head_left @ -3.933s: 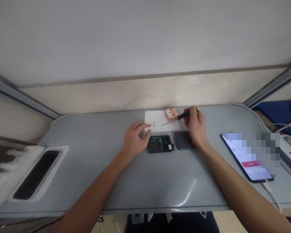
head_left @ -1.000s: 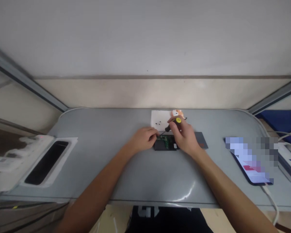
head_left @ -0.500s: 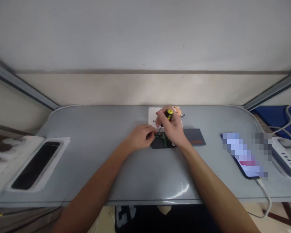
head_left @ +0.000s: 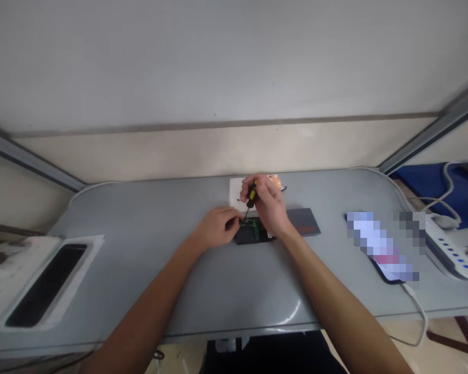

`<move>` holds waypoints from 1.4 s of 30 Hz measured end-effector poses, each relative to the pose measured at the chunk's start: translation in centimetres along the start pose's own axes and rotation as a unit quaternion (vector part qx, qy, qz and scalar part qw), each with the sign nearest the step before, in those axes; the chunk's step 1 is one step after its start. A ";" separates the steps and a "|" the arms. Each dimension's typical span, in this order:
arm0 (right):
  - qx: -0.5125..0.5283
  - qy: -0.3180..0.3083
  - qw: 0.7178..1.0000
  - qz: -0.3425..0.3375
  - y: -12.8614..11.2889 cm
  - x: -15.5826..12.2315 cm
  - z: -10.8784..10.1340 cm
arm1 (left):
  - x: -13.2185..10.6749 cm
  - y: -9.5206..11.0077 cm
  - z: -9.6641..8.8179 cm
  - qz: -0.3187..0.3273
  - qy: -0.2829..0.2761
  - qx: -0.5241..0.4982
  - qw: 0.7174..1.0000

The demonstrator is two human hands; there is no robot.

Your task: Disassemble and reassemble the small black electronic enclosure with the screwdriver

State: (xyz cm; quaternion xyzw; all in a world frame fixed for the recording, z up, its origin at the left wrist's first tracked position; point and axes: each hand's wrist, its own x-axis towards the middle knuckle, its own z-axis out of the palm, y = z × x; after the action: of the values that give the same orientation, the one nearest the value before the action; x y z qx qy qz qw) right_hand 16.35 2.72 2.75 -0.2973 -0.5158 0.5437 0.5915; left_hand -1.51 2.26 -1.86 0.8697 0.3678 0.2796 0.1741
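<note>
In my right hand (head_left: 271,205) is a screwdriver (head_left: 251,196) with a black and yellow handle, its shaft slanting down to the left. The tip meets the upper left part of a black device (head_left: 246,236) whose green circuit board (head_left: 256,227) lies exposed. My left hand (head_left: 219,227) is at the device's left end, fingers curled and pinched close to the screwdriver tip. Whether a small part sits between those fingertips is too small to make out. A dark grey flat panel (head_left: 304,221) with a reddish strip lies right of the device, partly behind my right wrist.
Behind my hands lies a white sheet (head_left: 236,189) beside an orange patterned item (head_left: 275,181). A lit phone (head_left: 378,246) on a cable and a white power strip (head_left: 448,249) are on the right. On the left, a dark phone (head_left: 47,285) rests on white paper (head_left: 89,249).
The view has shifted and tilted slightly. The screwdriver handle now leans differently in my right hand, and its fingers have turned around it. My left hand stays by the device.
</note>
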 end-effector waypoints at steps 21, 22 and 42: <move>0.044 0.005 0.999 -0.012 0.3 0.2 -0.4 | -0.1 -0.3 -0.2 0.018 -0.001 0.027 0.999; 0.061 -0.003 0.998 -0.012 0.3 0.2 -0.5 | -0.1 -0.3 -0.2 0.019 0.000 0.026 0.999; 0.116 0.012 0.993 0.022 0.5 0.2 -0.5 | -0.2 -0.2 -0.2 0.036 0.013 0.035 0.999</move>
State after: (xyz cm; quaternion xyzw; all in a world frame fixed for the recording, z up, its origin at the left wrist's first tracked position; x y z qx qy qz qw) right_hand 16.61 3.19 2.17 -0.2441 -0.4357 0.6090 0.6162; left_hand -1.88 2.29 -1.90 0.8840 0.3484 0.2840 0.1285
